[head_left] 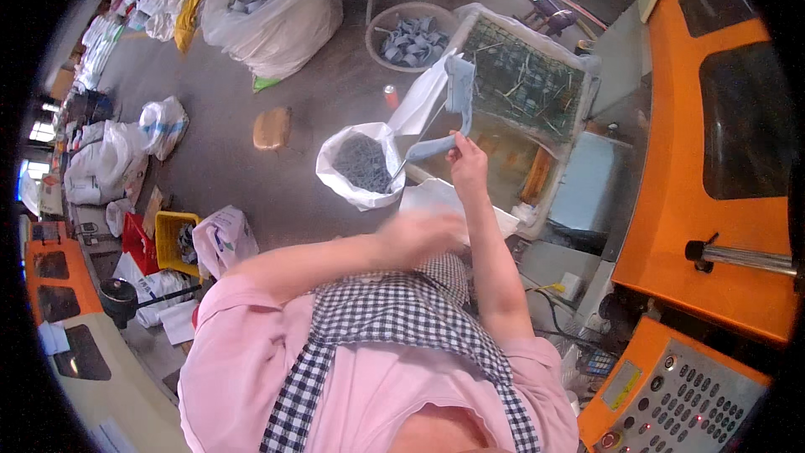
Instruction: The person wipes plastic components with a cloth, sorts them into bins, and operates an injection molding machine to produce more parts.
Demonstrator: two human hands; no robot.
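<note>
My right hand (pixel 468 159) is raised in front of me, its fingers closed on a blue-grey curved plastic piece (pixel 432 148). A wider part of the same colour (pixel 459 88) stands above it and seems joined to it by a narrow strip. Smeared by motion, my left hand (pixel 428 231) is held across my body, lower than the right one; whether its fingers hold anything cannot be made out. Just beyond my hands, a white bag (pixel 331 172) is filled with thin dark grey scraps (pixel 362 161). Beneath the left hand lies a white sheet-like surface (pixel 432 195).
Right of the bag is a large tub (pixel 579 109) with water and green netting. A round basin (pixel 373 38) of blue-grey pieces stands behind. Orange machine (pixel 671 159) and control panel (pixel 679 394) flank my right. Sacks (pixel 285 33) and a yellow crate (pixel 168 222) are left.
</note>
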